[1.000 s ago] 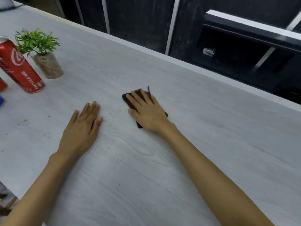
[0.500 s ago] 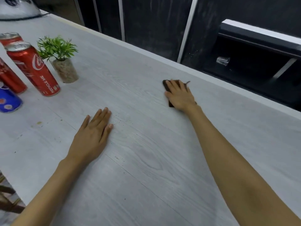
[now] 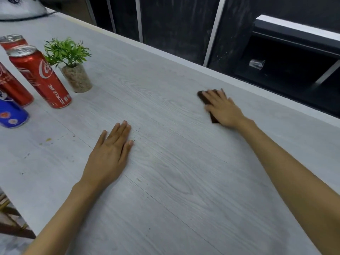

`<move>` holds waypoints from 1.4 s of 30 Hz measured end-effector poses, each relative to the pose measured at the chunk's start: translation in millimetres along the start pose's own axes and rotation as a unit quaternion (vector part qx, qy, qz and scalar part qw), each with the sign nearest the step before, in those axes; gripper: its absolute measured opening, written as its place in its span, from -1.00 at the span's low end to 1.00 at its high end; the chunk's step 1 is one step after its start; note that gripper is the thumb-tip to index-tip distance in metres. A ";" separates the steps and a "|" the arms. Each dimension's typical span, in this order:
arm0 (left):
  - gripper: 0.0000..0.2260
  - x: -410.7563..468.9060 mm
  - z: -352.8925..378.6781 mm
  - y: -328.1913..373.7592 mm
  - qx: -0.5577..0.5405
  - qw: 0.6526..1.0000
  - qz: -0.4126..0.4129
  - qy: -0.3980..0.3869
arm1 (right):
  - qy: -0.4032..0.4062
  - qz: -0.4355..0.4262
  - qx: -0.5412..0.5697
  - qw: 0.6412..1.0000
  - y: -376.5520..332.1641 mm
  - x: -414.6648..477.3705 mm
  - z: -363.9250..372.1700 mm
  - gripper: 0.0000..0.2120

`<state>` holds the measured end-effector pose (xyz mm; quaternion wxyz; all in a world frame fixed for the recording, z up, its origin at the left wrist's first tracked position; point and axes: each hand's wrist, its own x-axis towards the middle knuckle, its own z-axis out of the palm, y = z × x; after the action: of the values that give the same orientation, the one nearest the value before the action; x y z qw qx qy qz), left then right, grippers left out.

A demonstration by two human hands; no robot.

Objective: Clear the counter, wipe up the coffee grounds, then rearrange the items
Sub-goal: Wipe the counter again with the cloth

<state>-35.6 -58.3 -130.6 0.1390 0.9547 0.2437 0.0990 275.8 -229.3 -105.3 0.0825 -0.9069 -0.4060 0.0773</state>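
Right hand [image 3: 223,109] pressed flat, fingers straight, on the dark cloth [image 3: 202,95] near the counter's [image 3: 184,190] far edge; left hand [image 3: 110,153] lay flat, empty. Risk: grounds [image 3: 137,139] beside the left fingertips could be missed by strokes this far away.

The cloth [image 3: 202,95] lies mostly hidden under the right hand [image 3: 223,110]. Only a dark corner past the blurred fingertips and a strip below the thumb show. Specks [image 3: 136,139] well left of the grip, beside the left hand [image 3: 110,153], are too small to identify. Far left of the grip, the picture's edge cuts a blue can [image 3: 12,115] and a red can [image 3: 12,87]. A rear can [image 3: 12,40] is half hidden behind the front can [image 3: 40,76]. An appliance [image 3: 20,8] is cut off at the top.
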 end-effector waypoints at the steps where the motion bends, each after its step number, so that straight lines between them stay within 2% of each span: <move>1: -0.39 -0.9 0.5 -0.1 -0.001 1.000 0.000 -0.002 | 0.001 0.029 0.006 1.000 -1.1 13.4 -0.1 -0.50; 4: -0.40 -0.8 0.5 -2.4 -0.003 1.000 -0.002 -0.001 | 0.007 0.035 0.015 0.999 -43.5 42.8 7.5 -0.49; 9: -0.40 3.8 -0.4 -4.5 -0.004 1.000 -0.002 -0.003 | 0.009 -0.165 -0.030 0.986 -138.1 12.0 33.5 -0.51; 13: -0.39 4.4 -3.1 -6.8 -0.002 1.000 -0.004 0.003 | -0.041 -0.255 0.005 0.966 -118.9 -45.3 34.7 -0.52; 15: -0.38 2.0 -1.8 -6.3 0.000 1.000 -0.004 -0.001 | -0.044 -0.211 0.005 0.977 -73.4 -47.1 25.6 -0.53; 18: -0.38 0.7 0.9 -0.6 -0.003 1.000 0.001 -0.004 | -0.025 -0.030 0.005 0.999 0.9 -23.1 5.2 -0.52; 21: -0.38 2.4 0.4 2.8 -0.006 1.000 0.006 0.003 | -0.006 0.068 0.001 0.998 21.0 11.1 -6.6 -0.50; 23: -0.38 2.5 -0.8 2.0 -0.004 1.000 0.007 0.006 | -0.002 0.081 0.015 0.997 -0.3 32.4 -5.7 -0.49; 25: -0.38 3.2 -2.5 -0.4 -0.003 1.000 0.009 0.008 | 0.005 0.060 0.021 0.998 -34.6 47.2 -2.0 -0.49; 28: -0.38 5.6 -4.2 -4.8 -0.003 1.000 0.010 0.009 | 0.007 -0.043 -0.001 0.999 -96.7 50.9 10.3 -0.49; 31: -0.37 6.4 -4.1 -8.7 -0.001 1.000 0.009 0.010 | -0.017 -0.162 -0.015 0.986 -145.3 17.5 30.0 -0.50; 35: -0.37 6.5 -1.9 -7.0 -0.005 1.000 0.012 0.008 | -0.044 -0.224 0.003 0.974 -122.3 -46.3 35.0 -0.51; 37: -0.39 6.9 -3.1 -7.1 -0.003 1.000 0.015 0.008 | -0.034 -0.179 0.011 0.983 -86.8 -67.2 31.2 -0.52; 39: -0.42 6.2 -2.5 -8.1 -0.003 1.000 0.014 0.005 | -0.013 -0.067 0.026 0.997 -49.6 -84.8 27.4 -0.52; 42: -0.43 4.2 0.8 -4.7 -0.014 1.000 0.010 -0.002 | 0.016 0.072 0.024 0.997 -21.8 -108.8 22.2 -0.51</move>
<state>-33.8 -52.5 -132.3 0.1522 0.9551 0.2329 0.1019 183.8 -294.6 -114.4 0.1051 -0.9326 -0.3364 0.0781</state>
